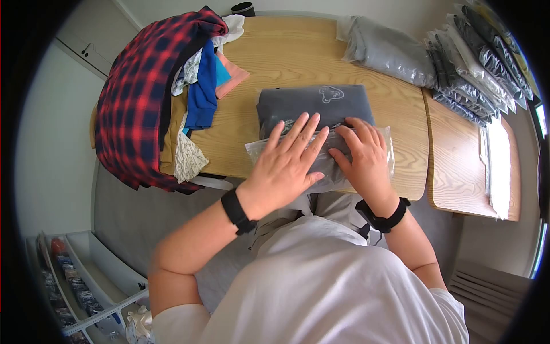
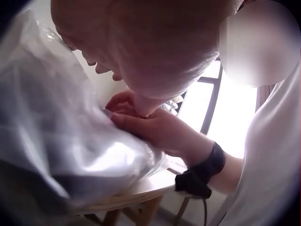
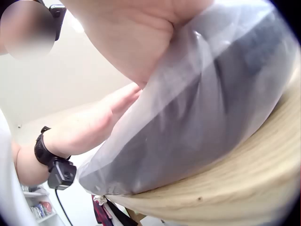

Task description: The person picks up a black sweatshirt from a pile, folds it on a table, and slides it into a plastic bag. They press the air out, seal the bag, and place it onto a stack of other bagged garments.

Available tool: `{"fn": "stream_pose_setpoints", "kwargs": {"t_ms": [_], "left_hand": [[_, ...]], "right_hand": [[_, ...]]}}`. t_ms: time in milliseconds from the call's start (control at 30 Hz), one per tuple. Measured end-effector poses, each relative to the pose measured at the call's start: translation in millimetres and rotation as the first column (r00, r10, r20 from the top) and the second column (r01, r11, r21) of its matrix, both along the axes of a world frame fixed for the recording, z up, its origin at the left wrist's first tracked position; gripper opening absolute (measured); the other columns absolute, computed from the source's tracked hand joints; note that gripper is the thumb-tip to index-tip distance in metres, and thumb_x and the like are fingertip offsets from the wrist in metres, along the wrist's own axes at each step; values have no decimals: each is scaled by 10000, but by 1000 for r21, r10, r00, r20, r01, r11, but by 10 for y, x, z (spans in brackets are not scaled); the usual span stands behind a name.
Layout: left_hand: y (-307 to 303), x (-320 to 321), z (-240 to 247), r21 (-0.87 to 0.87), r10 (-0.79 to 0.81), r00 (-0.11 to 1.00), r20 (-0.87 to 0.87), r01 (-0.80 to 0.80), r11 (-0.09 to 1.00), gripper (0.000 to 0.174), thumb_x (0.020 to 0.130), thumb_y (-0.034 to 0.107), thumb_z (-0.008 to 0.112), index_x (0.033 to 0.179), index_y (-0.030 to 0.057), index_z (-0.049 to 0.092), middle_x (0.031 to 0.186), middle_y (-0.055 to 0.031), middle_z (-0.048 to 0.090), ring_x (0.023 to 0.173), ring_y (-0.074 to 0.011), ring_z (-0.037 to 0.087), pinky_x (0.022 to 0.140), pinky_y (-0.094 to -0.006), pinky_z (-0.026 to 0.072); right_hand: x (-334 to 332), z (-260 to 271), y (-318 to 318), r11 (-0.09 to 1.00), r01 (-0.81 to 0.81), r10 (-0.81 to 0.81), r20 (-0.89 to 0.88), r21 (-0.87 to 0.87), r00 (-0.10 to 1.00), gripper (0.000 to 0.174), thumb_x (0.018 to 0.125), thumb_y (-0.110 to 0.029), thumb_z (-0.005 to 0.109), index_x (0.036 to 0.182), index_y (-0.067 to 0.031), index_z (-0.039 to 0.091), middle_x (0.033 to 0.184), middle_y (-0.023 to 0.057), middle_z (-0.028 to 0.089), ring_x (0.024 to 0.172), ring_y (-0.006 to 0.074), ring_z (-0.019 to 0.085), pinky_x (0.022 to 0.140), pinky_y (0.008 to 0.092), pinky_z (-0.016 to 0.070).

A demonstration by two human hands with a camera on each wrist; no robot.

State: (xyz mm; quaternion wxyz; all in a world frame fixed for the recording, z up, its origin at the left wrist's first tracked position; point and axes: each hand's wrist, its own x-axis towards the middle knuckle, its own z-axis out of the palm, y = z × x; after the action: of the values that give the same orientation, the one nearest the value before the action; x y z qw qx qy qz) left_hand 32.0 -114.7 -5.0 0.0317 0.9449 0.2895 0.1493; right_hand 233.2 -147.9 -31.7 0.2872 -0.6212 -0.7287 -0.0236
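A dark grey folded garment (image 1: 312,106) with a white outlined animal print lies on the table, partly inside a clear plastic bag (image 1: 332,172). The bag covers the near part, its edges spreading past the garment on both sides. My left hand (image 1: 289,163) rests on the bag with its fingers straight and spread. To its right, my right hand (image 1: 366,163) has bent fingers at the bag's upper edge. In the left wrist view its thumb and forefinger pinch the plastic. The right wrist view has the bagged garment (image 3: 188,127) bulging over the table's edge.
On the left of the wooden table (image 1: 286,51) are a red-and-navy plaid shirt (image 1: 137,97) and several loose garments, one of them blue (image 1: 201,94). A bagged grey garment (image 1: 389,51) lies at the back right, beside a stack of bagged clothes (image 1: 475,63).
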Motion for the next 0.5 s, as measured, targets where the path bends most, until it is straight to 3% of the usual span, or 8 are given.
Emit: {"fn": "stream_pose_setpoints", "kwargs": {"t_ms": [33,100,133,333,500], "left_hand": [[85,15,-23,65,-8,995,-103,14,998,833,819,454,639,1460,60,281,1521,-175,234,1404,-345,222,1101,-554,216],[223,23,-121,33,-38,991,-130,43,999,879,803,518,622,1466,60,269,1527,-174,217,1414,-342,194,1102,-571,191],[252,13,-180,6,-69,985,-156,70,998,928,788,582,605,1471,60,256,1533,-173,201,1425,-339,167,1103,-588,165],[317,-16,-314,-102,-127,978,-167,111,989,944,806,644,537,1477,52,239,1551,-182,141,1432,-352,134,1108,-600,111],[376,-17,-344,-198,-153,974,-165,119,973,946,810,646,532,1478,47,232,1554,-190,124,1435,-360,120,1104,-610,97]], "right_hand": [[18,36,6,1000,-4,4,0,-8,1000,415,780,-300,704,1164,-185,597,1282,79,530,1224,283,465,1031,493,337],[72,138,24,997,-26,6,268,73,963,541,779,-377,698,1285,-255,551,1397,98,451,1306,304,396,1039,530,309],[147,45,38,997,-37,57,293,-73,955,583,807,-443,653,1352,-306,499,1467,107,378,1357,325,330,1046,553,282],[193,-21,49,982,-71,106,199,-173,974,518,849,-454,591,1331,-278,521,1453,106,395,1349,345,332,1045,551,282],[184,-21,91,973,-67,107,173,-220,979,524,826,-444,623,1313,-271,539,1441,107,408,1344,351,337,1042,556,284]]}}
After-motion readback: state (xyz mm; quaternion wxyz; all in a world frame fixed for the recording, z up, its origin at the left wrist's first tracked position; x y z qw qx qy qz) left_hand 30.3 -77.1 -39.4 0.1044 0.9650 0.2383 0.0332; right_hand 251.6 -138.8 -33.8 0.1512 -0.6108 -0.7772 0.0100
